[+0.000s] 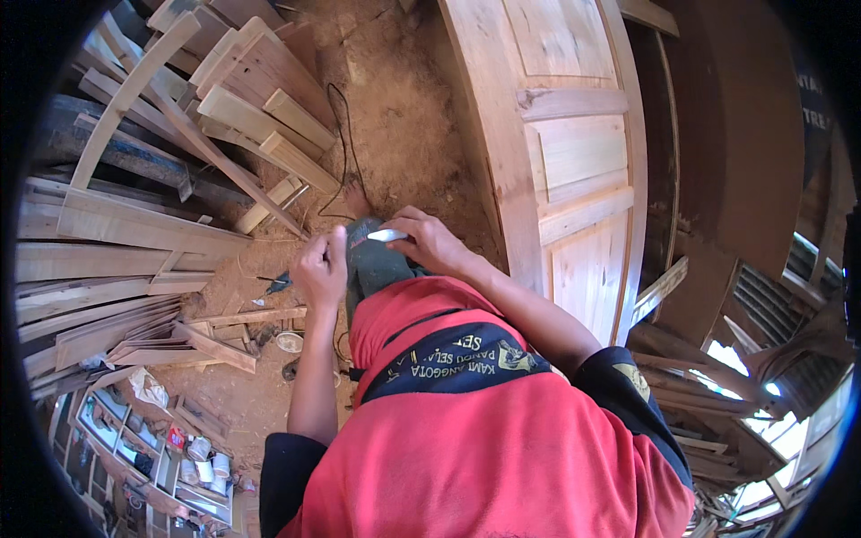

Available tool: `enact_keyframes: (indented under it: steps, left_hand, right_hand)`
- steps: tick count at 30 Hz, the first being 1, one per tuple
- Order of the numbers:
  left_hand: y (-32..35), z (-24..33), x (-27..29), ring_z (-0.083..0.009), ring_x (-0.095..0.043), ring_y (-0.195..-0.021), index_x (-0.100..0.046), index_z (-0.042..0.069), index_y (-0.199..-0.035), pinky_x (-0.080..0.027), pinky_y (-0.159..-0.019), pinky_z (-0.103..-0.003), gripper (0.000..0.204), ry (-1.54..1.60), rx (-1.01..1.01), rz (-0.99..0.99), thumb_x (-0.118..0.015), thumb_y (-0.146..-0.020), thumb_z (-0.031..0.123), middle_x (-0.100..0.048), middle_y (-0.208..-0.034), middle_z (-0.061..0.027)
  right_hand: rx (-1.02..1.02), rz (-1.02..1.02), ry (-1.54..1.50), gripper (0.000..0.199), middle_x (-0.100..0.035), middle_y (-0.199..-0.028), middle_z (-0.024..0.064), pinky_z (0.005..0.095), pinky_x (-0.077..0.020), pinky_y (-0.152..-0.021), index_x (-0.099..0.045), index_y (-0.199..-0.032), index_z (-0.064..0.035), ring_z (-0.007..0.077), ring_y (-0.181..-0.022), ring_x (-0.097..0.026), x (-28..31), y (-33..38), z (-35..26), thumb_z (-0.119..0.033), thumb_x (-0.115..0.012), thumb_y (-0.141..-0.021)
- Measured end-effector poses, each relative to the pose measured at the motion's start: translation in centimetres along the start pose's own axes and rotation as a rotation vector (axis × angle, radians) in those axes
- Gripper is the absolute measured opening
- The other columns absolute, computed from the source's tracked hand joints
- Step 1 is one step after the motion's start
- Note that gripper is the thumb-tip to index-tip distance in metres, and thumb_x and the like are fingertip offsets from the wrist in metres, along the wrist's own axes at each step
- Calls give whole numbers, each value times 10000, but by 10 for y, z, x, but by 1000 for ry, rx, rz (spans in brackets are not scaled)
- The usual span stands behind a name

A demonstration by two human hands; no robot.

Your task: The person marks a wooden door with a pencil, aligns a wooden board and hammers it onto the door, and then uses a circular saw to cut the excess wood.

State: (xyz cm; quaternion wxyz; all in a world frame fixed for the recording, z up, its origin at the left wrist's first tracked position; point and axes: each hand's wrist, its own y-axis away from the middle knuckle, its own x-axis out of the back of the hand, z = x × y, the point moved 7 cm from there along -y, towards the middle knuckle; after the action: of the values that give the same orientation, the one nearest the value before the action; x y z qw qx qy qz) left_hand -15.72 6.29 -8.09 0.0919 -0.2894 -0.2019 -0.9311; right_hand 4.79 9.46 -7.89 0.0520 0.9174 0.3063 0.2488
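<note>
My right hand (434,242) is pinched on a small white flat piece (387,235), held above my dark trouser leg (368,269). What the piece is made of, I cannot make out. A short way to the left, my left hand (320,269) is raised with its fingers curled in and one digit pointing up. Whether it holds anything is hidden. The two hands are apart. To the right of them stands a panelled wooden door (583,211) of pale bare wood.
Many boards and curved wooden pieces (134,260) are stacked along the left. A black cable (345,134) loops over the dusty floor (395,99) beyond my foot. At lower left, a shelf (161,471) carries several containers. Timber (691,394) lies piled at lower right.
</note>
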Motion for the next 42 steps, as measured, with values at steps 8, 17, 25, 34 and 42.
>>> enact_keyframes:
  steps: [8, 17, 25, 34, 42]
  left_hand:
    - [16, -60, 18, -293, -654, -845, -750, 34, -1022, -516, -789, -385, 229, 152, -72, 110, -768, -867, 202, -706, -972, -138]
    - [-7, -218, -15, -275, -681, -686, -757, 64, -1036, -520, -613, -376, 205, 164, 271, 282, -765, -870, 184, -708, -840, -170]
    - [-43, -509, -67, -422, -702, -866, -697, 65, -967, -565, -763, -516, 191, -347, 833, 185, -687, -890, 240, -715, -923, -231]
    - [-137, -574, -40, -408, -696, -953, -685, 117, -1032, -555, -811, -520, 162, -472, 862, 155, -616, -901, 183, -715, -987, -221]
    - [-133, -548, -44, -408, -687, -945, -719, 37, -984, -541, -815, -521, 179, -463, 786, 129, -645, -853, 135, -707, -975, -236]
  right_hand:
    - [75, -332, 88, 324, -646, -1123, 179, 435, -520, -921, -691, -1177, -51, 366, -1058, -629, -90, -84, -5, -76, -700, -854]
    - [-36, -387, 349, 535, -633, -1134, 197, 473, -515, -924, -569, -1321, -24, 408, -1075, -621, -156, -128, 77, -192, -744, -844]
    - [-342, -551, 327, 370, -663, -1156, 246, 492, -516, -880, -618, -1248, -58, 432, -1050, -634, -130, -74, 212, -225, -658, -919]
    - [-627, -382, 296, 296, -702, -1004, 211, 376, -569, -757, -639, -1143, 6, 311, -893, -716, -133, -14, 289, -191, -677, -925]
    - [-620, -318, 116, 342, -698, -1085, 202, 412, -569, -783, -649, -1176, -4, 324, -918, -712, -149, -6, 256, -241, -672, -930]
